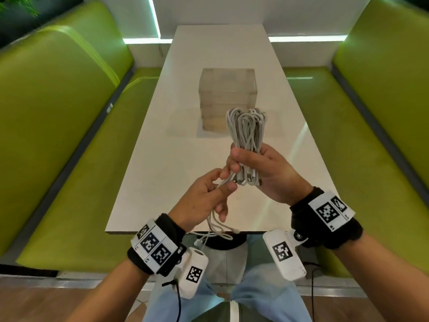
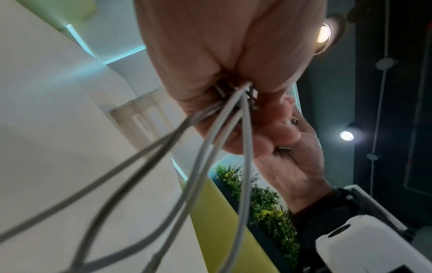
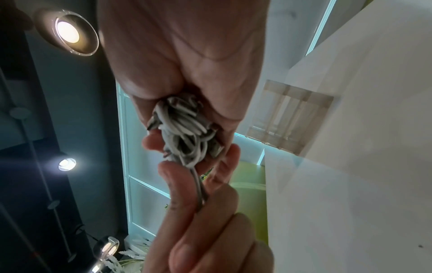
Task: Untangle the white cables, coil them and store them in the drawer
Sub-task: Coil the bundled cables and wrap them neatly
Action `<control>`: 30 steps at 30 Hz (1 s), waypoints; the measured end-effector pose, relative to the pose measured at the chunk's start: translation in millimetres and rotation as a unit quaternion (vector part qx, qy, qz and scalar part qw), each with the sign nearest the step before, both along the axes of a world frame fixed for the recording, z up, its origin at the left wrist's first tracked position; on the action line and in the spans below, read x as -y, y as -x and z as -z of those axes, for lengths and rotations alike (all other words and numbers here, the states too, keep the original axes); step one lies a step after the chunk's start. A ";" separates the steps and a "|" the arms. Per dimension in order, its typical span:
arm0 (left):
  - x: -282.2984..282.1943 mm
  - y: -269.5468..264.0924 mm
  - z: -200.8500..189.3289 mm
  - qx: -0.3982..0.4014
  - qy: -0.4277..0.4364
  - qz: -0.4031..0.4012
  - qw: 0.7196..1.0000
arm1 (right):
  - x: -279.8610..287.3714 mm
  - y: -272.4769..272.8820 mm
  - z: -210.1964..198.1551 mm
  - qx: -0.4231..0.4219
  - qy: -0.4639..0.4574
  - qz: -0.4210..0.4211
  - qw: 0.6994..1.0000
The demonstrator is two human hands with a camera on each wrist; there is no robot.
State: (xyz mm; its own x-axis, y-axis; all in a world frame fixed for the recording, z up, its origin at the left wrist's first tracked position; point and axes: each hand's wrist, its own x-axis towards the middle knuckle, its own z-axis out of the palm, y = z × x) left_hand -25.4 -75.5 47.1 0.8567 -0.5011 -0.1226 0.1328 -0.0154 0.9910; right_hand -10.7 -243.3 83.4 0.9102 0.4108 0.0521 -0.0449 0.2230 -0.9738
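My right hand (image 1: 249,167) grips a coiled bundle of white cables (image 1: 247,131) upright above the table's near half; plug ends stick out below the fist. The bundle's underside (image 3: 184,129) fills the right palm in the right wrist view. My left hand (image 1: 222,185) sits just left of and below it and pinches loose white strands (image 1: 218,226) that hang down past the table edge. Those strands (image 2: 205,147) run out of the left fingers toward the camera. A clear stacked drawer unit (image 1: 226,98) stands mid-table behind the bundle, its drawers pushed in.
The white table (image 1: 162,159) runs lengthwise away from me between two green bench seats (image 1: 69,159) (image 1: 362,135). The table's near edge (image 1: 162,232) lies just under my wrists. A wall closes the far end.
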 end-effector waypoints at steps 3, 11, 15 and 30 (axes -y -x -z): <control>-3.0 -3.6 -2.7 0.010 -0.008 0.022 1.000 | 1.2 -2.4 -4.3 0.001 -0.014 0.044 0.999; -9.3 -14.8 -0.3 -0.027 -0.011 0.047 0.998 | 6.1 -9.0 -10.4 0.005 -0.034 0.074 0.997; -7.2 -12.3 -3.1 -0.013 -0.017 0.052 0.998 | 12.4 -10.1 -15.4 0.039 0.061 0.050 0.996; -8.4 -1.8 -8.6 -0.108 0.043 0.115 0.987 | 26.0 -20.2 -38.5 0.053 0.467 -0.282 0.837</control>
State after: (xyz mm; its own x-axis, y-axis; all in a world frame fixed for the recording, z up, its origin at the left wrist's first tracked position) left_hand -23.6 -67.1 55.6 0.6779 -0.6953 -0.2390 0.3438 0.0124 0.9390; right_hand 9.5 -269.3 122.0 0.5688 0.6797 -0.4631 0.2099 -0.6644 -0.7173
